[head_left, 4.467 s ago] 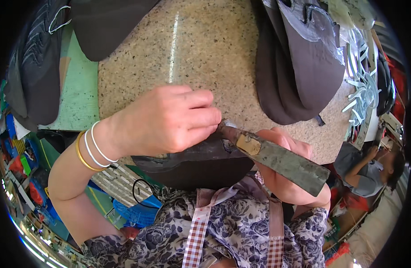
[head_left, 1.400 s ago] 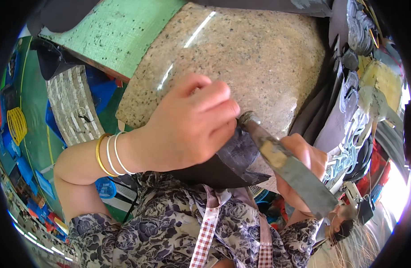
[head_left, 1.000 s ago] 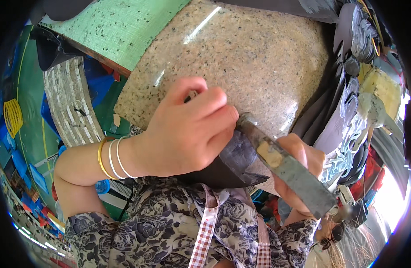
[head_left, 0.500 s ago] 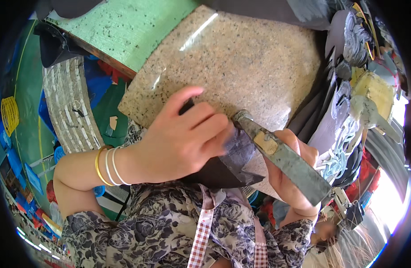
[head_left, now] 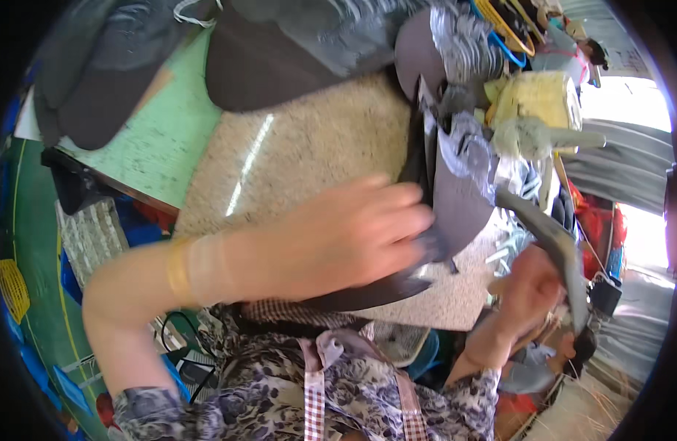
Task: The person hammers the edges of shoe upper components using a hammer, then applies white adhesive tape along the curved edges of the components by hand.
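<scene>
Against the worktop (head_left: 309, 147), we'd best keep the dark piece (head_left: 375, 295) well backed under any blow; it sits at the worktop's near edge, matt brown-black. The hammer (head_left: 555, 235), out past the worktop's right side, is gripped by our right hand (head_left: 529, 285). Our left hand (head_left: 368, 228) curls at the piece, too blurred to tell its grip; fingertips want keeping clear.

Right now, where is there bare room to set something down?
Bare: the speckled slab between the green board, the big dark piece beyond, and the left hand; also its near-right corner, between the lower dark piece and the right hand. Crowded: the slab's far-right side, under stacked dark pieces.
</scene>
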{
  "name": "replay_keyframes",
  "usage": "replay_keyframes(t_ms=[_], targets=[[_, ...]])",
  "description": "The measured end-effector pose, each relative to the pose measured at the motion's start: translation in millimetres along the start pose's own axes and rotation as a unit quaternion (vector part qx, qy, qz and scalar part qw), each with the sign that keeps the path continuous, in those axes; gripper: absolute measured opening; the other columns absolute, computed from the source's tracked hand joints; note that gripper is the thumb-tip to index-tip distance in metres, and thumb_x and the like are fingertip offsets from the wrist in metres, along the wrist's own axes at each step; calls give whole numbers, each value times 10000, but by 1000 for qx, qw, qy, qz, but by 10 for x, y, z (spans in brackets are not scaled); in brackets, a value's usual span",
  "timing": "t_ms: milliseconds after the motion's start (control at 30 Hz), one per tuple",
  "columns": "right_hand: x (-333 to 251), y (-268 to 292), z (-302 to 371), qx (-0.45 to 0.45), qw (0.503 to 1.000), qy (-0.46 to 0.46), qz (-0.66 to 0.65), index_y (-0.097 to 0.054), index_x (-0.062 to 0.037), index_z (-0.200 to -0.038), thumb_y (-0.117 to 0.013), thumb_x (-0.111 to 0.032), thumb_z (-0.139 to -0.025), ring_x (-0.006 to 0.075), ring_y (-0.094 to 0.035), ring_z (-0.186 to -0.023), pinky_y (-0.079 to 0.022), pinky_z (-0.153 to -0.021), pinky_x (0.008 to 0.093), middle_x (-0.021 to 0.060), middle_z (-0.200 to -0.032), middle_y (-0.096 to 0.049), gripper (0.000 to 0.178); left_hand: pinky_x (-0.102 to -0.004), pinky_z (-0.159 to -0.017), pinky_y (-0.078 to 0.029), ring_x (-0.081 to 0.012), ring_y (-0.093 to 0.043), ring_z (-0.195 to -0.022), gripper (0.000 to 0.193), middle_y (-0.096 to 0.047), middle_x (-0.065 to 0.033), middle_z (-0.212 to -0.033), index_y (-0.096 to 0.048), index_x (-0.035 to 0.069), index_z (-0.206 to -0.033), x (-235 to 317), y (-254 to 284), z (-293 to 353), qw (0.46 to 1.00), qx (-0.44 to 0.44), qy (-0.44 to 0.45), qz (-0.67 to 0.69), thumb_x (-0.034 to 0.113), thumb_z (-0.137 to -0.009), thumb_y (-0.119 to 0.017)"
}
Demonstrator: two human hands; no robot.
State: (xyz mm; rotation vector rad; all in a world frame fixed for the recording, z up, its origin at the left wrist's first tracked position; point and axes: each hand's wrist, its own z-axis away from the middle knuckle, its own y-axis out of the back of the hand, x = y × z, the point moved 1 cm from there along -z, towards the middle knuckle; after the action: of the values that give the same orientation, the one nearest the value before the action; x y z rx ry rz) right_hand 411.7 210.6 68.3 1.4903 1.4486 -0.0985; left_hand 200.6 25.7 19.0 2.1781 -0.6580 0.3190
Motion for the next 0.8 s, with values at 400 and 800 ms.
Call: replay_keyframes(t_ms=[400,800], targets=[[-349,-681,-411,-176,980,95,-3,-634,3,-1087,-619,-61,-877,253,-620,-806,-477,-736,318,137,-927,-648,220,-353,-770,-413,-274,-478,-888,465,-507,-76,-901,-519,65,-939,-1709,439,-274,910,164,169,-340,385,-713,-767],[-663,-2406,-1272,-222,943,220,117,-677,-83,-892,-564,-294,-893,371,-634,-708,-504,-639,468,167,-767,-655,239,-400,-565,-461,-300,-609,-628,259,-574,-113,-679,-465,44,-993,-1682,664,-176,949,133,213,-191,-11,-796,-624]])
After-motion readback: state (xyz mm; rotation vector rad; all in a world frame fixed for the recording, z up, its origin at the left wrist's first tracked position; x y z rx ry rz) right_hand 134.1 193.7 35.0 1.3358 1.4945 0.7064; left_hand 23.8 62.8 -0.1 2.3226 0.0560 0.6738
